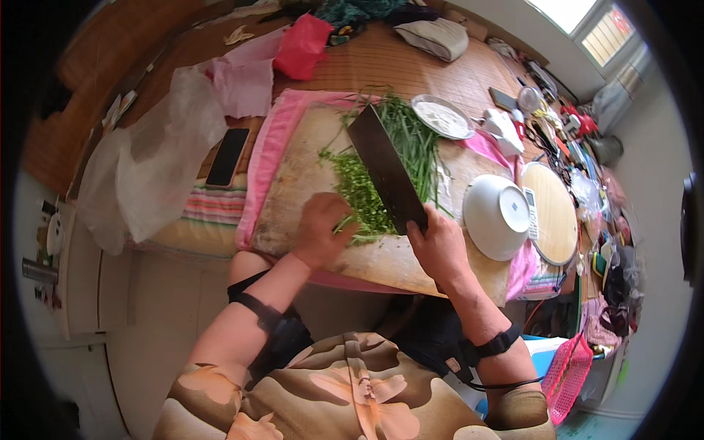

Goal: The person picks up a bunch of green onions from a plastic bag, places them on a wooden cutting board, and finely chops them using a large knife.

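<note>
My right hand (442, 242) is wrapped round the handle of a cleaver (387, 169). Its broad dark blade tilts up and away to the left, over the greens. Beneath and left of the blade lies a heap of chopped green stalks (359, 192). Long uncut green leaves (412, 143) spread to the blade's right and beyond it. My left hand (323, 231) is at the near left of the heap, its fingers curled on a few green stalks (346, 224); it looks slightly blurred. All of this rests on a worn wooden board (293, 176) laid over a pink cloth (258, 172).
Right of the board's greens sits an upturned white bowl (484, 216), with a plate of white powder (443, 117) beyond it. A round wooden board (550, 213) and a white remote (531, 213) lie farther right. On the left are a phone (228, 158) and a clear plastic bag (158, 158).
</note>
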`<state>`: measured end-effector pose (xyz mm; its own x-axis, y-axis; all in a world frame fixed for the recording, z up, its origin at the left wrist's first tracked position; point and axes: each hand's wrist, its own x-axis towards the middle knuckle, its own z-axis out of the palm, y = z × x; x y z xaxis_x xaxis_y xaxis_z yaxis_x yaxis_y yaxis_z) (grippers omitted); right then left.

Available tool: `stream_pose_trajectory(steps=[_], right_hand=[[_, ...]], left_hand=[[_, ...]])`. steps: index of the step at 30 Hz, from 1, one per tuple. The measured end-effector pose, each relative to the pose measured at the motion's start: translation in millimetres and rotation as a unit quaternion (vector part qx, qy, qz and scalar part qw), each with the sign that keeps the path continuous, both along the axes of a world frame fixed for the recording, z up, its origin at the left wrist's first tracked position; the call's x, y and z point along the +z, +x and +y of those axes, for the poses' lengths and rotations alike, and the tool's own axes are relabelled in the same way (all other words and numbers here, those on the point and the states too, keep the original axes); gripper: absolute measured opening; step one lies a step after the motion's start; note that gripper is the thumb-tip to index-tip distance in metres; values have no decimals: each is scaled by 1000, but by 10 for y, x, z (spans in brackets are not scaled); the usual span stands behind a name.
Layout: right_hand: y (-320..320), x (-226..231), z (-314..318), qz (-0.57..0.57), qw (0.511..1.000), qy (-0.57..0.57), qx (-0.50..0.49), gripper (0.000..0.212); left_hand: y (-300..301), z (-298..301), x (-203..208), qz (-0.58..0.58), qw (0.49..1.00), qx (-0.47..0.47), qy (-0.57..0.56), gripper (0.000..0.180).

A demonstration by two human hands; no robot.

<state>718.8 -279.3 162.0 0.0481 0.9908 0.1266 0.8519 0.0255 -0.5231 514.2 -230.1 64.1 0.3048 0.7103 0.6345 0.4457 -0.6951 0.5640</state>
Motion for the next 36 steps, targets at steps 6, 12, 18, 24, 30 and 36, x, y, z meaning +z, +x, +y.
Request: stream_pose_trajectory(steps=[6,12,18,24,30,36], right_hand=[[282,-12,-217,25,998,-46,-34,21],[373,-199,-254,18,999,-8,-37,21],[434,-247,-254,48,997,-17,-54,20],[460,-255,-262,48,996,-27,-68,18],[471,-225,-260,64,995,-33,-68,18],[539,-227,-298,77,993,-29,-79,18]], left_hand=[[131,349,66,101,984,142,-32,17],[255,438,10,148,979,129,-57,15],[173,529,69,73,982,171,-45,6],[-24,316,361,186,969,131,-99,10],[38,344,397,174,980,83,-57,8],[549,349,334,161,985,67,2,13]])
